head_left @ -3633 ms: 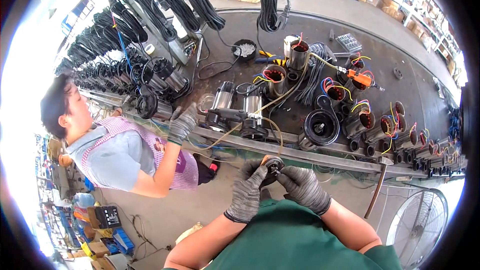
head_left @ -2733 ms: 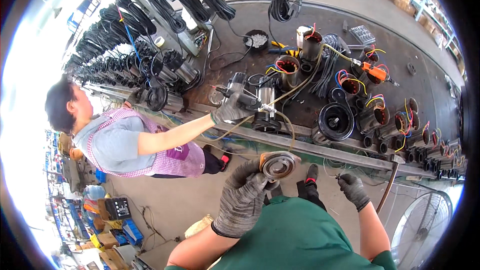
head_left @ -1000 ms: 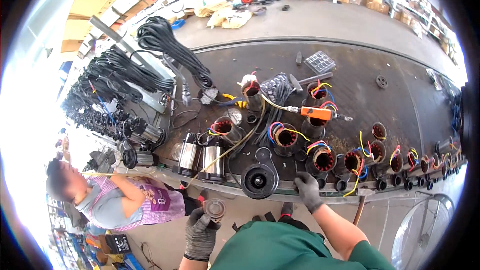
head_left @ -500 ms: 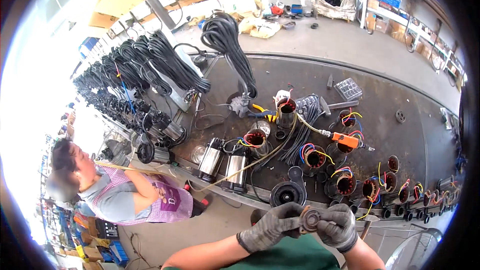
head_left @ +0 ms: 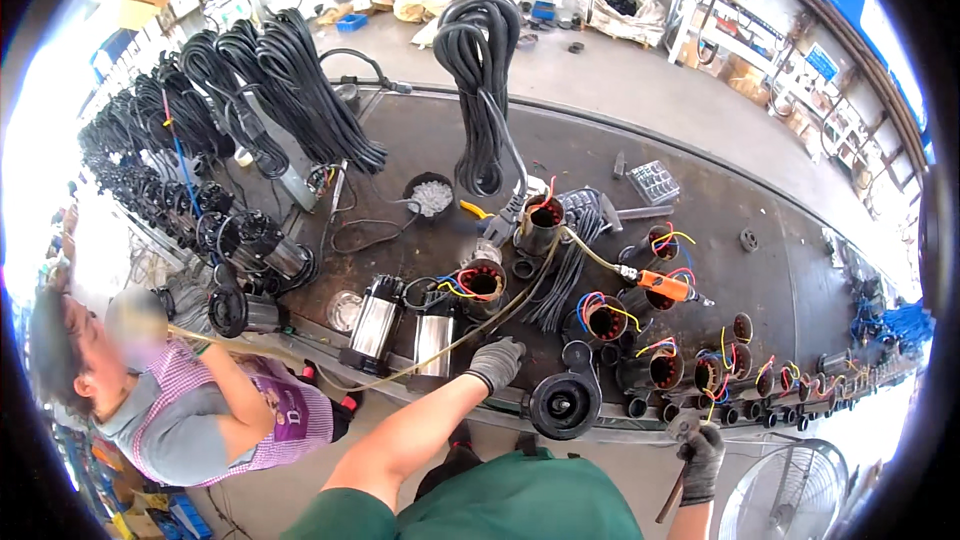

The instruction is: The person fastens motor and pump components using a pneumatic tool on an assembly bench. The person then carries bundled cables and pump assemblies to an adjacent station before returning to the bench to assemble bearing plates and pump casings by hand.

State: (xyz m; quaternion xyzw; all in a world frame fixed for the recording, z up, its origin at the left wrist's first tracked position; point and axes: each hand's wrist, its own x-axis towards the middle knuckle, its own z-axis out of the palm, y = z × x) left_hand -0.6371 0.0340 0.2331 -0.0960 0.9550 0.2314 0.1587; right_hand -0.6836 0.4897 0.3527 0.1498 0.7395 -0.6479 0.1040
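Note:
My left hand point(head_left: 497, 364), in a grey glove, is over the front edge of the bench, between a silver motor cylinder point(head_left: 434, 344) and a black round pump base point(head_left: 563, 404). Its fingers are curled together, and whatever may be under them is hidden. Off the bench edge at the lower right, my gloved right hand point(head_left: 703, 462) is closed round a hammer. The brown handle point(head_left: 670, 500) sticks out below the fist, and a grey head point(head_left: 683, 427) shows above it. Motor housings with coloured wires point(head_left: 664, 368) stand behind that hand.
An orange air screwdriver point(head_left: 668, 285) with a hose lies mid-bench. Coiled black cables point(head_left: 478, 80) hang above the bench. A second hammer point(head_left: 640, 212) lies near a parts tray point(head_left: 653, 183). A co-worker point(head_left: 215, 410) stands at left; a fan point(head_left: 785, 495) is at lower right.
Both hands held a round metal part together in front of me. They have separated: the left moved up and left to the bench, the right lower with a hammer. My view has shifted.

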